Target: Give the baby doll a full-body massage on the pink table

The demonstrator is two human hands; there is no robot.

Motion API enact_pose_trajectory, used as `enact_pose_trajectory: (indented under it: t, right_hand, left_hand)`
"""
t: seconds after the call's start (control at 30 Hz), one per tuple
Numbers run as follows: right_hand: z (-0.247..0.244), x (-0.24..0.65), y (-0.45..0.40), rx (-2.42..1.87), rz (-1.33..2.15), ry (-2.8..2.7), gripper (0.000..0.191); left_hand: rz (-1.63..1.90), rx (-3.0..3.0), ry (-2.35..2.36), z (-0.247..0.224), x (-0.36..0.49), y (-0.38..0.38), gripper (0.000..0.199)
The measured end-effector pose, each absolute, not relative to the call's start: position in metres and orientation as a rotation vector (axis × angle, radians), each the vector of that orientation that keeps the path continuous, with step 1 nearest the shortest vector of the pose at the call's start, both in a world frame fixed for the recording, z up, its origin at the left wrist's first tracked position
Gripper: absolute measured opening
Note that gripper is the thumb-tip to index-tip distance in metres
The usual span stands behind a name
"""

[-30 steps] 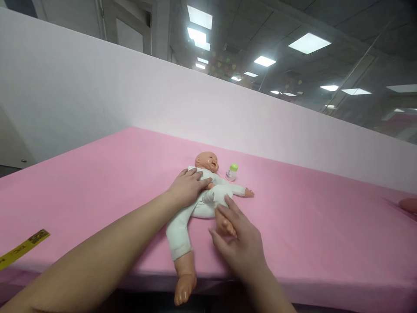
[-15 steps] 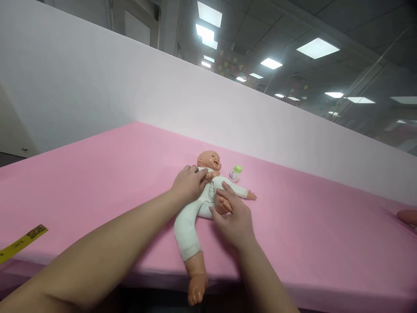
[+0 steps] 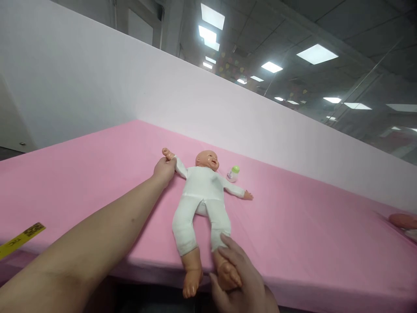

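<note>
Over the feed I had the left hand (image 3: 165, 171) clamped on the doll's (image 3: 203, 184) arm (image 3: 180, 167), its body lying rightward; the right hand (image 3: 243, 278) curved round one foot (image 3: 229, 275), whether gripping I couldn't tell.

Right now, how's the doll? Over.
Left hand gripping one wrist; right hand at one foot. Doll on its back. Bottle beside it, clear of hands.

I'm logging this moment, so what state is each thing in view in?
Doll, on its back, arms spread.
Left hand, closed around the doll's arm.
Right hand, curved around the doll's foot; firmness unclear.
Bottle, green cap on.
Ceiling lights, lit.
Pink sheet, spread out.
Yellow strip, flat, partly out of view.
</note>
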State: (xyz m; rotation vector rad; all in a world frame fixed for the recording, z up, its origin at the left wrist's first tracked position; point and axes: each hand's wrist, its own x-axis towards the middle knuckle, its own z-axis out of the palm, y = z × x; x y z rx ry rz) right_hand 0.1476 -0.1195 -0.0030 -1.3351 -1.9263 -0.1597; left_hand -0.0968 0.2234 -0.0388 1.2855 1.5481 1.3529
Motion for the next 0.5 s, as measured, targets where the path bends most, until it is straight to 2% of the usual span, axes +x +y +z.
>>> enact_pose_trajectory:
  t: [0.27, 0.4, 0.5]
  right_hand:
    - [-0.011, 0.15, -0.132, -1.375, -0.094, -2.057, 0.049]
    - [-0.009, 0.16, -0.13, -1.26, 0.04, -2.126, 0.051]
    - [0.001, 0.168, -0.12, -1.1, 0.129, -2.185, 0.056]
  left_hand:
    - [1.478, 1.274, 1.421, -0.029, -0.091, 0.214, 0.041]
    - [1.474, 1.752, 1.206, -0.01, -0.082, 0.185, 0.041]
    - [1.25, 2.227, 1.069, 0.001, -0.07, 0.162, 0.046]
